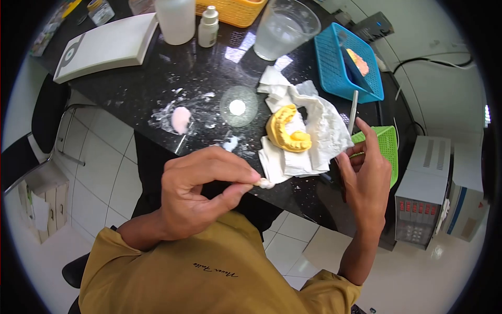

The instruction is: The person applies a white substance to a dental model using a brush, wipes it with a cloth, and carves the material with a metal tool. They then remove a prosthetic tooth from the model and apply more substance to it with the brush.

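My left hand (201, 193) is closed in a pinch on a small whitish piece (265, 183), held near the front edge of the black counter. My right hand (363, 170) holds a slim metal tool (353, 111) upright between its fingers, beside the tissue. A yellow dental cast (286, 133), shaped like an arch, rests on crumpled white tissue (327, 125) between my hands. To the left of the cast lie a round glass dish (238, 106) with something white in it and a pink lump (181, 120) amid white smears.
A blue basket (329, 68) stands at the back right, and a green basket (388, 152) is beside my right hand. Along the back are a water-filled cup (285, 31), a small bottle (208, 27), a larger bottle (175, 21) and a white device (104, 47).
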Demonstrator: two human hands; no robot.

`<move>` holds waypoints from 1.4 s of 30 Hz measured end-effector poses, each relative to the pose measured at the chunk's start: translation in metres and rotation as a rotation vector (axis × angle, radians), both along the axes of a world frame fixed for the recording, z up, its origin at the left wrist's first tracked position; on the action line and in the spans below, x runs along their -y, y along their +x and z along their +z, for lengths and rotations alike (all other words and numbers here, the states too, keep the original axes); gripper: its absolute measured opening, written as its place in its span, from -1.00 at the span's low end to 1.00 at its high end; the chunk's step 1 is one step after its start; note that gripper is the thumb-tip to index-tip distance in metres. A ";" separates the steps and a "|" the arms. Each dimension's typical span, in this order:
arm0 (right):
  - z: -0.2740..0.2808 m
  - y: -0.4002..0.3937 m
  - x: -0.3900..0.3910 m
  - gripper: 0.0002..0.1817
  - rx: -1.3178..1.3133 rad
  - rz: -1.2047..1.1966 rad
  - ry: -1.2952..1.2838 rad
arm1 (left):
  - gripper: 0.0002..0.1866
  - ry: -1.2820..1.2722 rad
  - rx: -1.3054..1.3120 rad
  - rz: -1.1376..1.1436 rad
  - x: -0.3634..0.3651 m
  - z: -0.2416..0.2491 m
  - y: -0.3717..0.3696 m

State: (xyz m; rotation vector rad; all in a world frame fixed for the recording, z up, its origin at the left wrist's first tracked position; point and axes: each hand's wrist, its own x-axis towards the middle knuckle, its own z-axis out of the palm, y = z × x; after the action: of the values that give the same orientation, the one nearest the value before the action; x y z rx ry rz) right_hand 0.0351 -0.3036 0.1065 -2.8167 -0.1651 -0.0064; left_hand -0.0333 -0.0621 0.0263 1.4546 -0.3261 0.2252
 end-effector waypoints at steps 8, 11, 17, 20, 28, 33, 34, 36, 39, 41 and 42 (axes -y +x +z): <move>0.003 -0.024 0.006 -0.78 0.070 0.237 -0.193 | -0.79 0.004 -0.027 -0.019 -0.006 -0.003 0.001; -0.004 -0.030 0.003 -0.76 0.030 0.331 -0.255 | -0.79 -0.009 -0.062 -0.015 -0.006 -0.001 0.001; 0.007 -0.036 0.004 -0.74 0.076 0.395 -0.350 | -0.79 -0.011 -0.075 -0.011 -0.006 -0.002 0.002; 0.028 -0.043 0.012 -0.76 0.018 0.384 -0.444 | -0.80 -0.024 -0.097 0.007 -0.006 -0.003 0.001; 0.091 -0.031 0.042 -0.82 0.092 0.183 -0.262 | -0.79 0.025 -0.088 0.039 -0.018 -0.005 -0.004; 0.083 0.028 0.002 -0.89 0.360 0.208 0.456 | -0.79 0.026 -0.038 0.068 -0.018 -0.012 -0.005; 0.080 0.042 -0.016 -0.87 0.341 0.224 0.488 | -0.79 0.004 -0.048 0.066 -0.019 -0.012 -0.006; 0.074 0.068 -0.052 -0.82 0.273 0.259 0.509 | -0.78 0.030 -0.030 0.053 -0.022 -0.012 -0.006; 0.056 0.108 -0.081 -0.82 0.265 0.331 0.418 | -0.78 0.041 -0.040 0.071 -0.023 -0.013 -0.006; 0.041 0.130 -0.089 -0.83 0.268 0.387 0.325 | -0.79 0.035 -0.049 0.075 -0.022 -0.014 -0.007; 0.033 0.138 -0.091 -0.83 0.280 0.413 0.273 | -0.79 0.031 -0.053 0.078 -0.022 -0.013 -0.008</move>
State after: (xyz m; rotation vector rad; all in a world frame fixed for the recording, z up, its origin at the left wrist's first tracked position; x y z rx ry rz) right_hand 0.1728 -0.2122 0.1400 -2.4490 -0.7464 -0.3044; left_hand -0.0411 -0.0403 0.0129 1.5022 -0.2309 0.2444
